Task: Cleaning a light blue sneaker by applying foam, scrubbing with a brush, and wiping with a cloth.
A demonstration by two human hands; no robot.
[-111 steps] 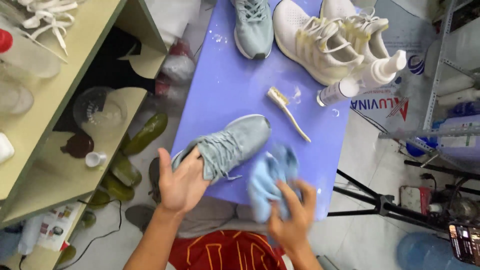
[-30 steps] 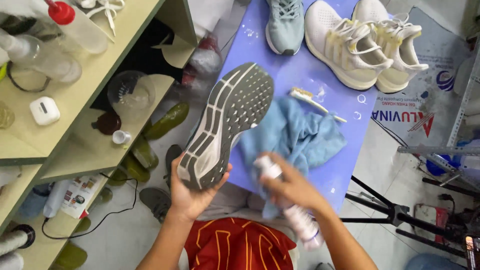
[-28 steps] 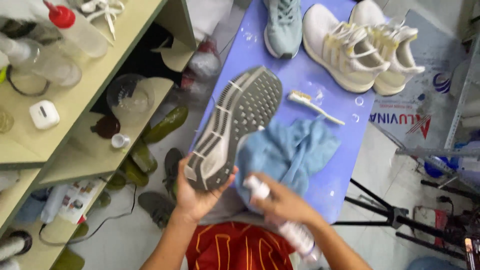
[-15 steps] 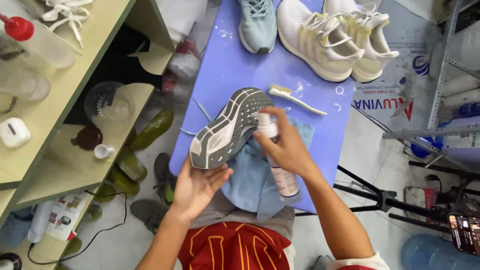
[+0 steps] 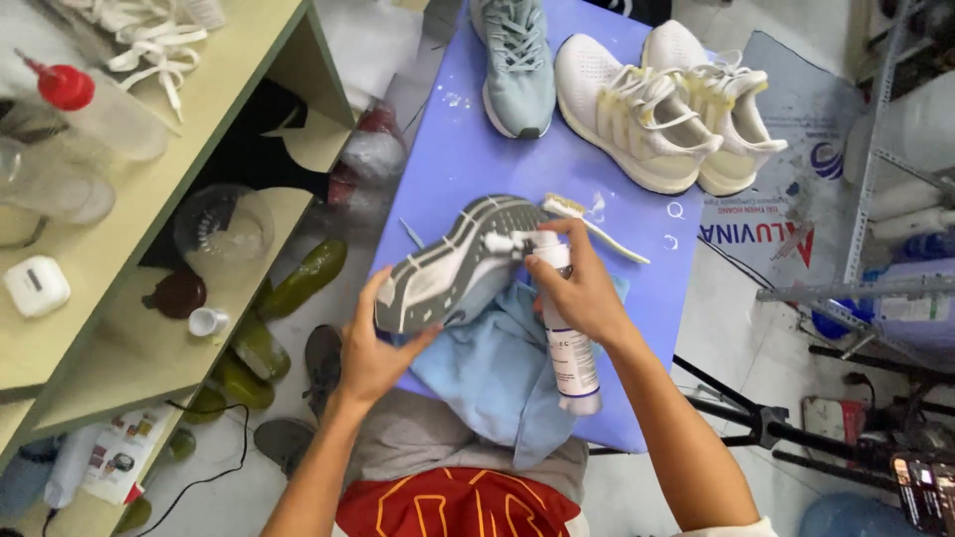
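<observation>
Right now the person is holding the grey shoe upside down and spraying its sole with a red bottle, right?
Not quite. The head view shows the bottle in the right hand is white, not red. The left hand does hold the grey shoe sole-up.

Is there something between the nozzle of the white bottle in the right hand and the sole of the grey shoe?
Nothing visible. The right hand points the white bottle straight at the upturned sole of the grey shoe, which the left hand holds.

The left hand is cupped with fingers curled in a grip, forearm angling up from below. The right hand is wrapped closed, index finger pressing down on top, forearm stretching diagonally.
</observation>
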